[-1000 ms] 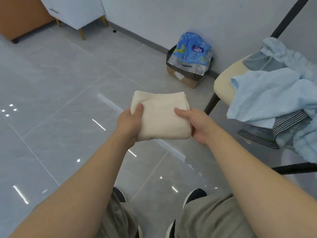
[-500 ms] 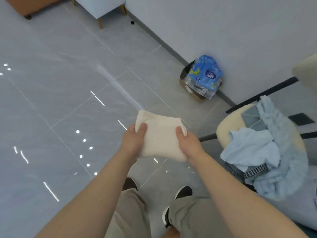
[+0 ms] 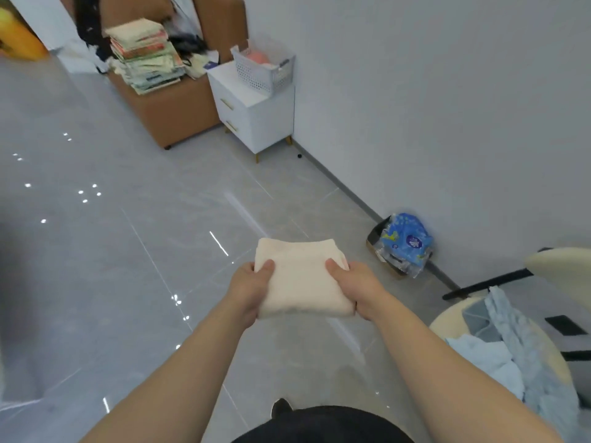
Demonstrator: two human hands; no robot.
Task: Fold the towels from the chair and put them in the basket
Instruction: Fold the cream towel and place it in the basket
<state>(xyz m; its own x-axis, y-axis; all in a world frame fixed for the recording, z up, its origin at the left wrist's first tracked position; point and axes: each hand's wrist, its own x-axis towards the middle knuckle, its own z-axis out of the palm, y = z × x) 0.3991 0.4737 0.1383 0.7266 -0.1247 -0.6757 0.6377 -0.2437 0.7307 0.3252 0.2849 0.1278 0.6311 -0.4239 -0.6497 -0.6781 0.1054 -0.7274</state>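
A folded cream towel (image 3: 302, 276) is held out in front of me at mid-frame. My left hand (image 3: 248, 290) grips its left edge, thumb on top. Its right edge is gripped the same way by my right hand (image 3: 355, 287). The white perforated basket (image 3: 263, 71) stands on a white nightstand (image 3: 252, 113) far ahead by the wall, with something pink inside. At the lower right, the cream chair (image 3: 454, 321) carries a heap of light blue and grey towels (image 3: 511, 356).
A brown sofa (image 3: 172, 113) with a stack of books (image 3: 145, 55) sits left of the nightstand. A small box with a blue plastic pack (image 3: 403, 244) stands against the wall. Glossy grey floor tiles (image 3: 96, 251) spread between me and the nightstand.
The view has swung up and left, bringing the nightstand and basket into sight. The chair has slid to the lower right. Both hands keep hold of the folded cream towel.
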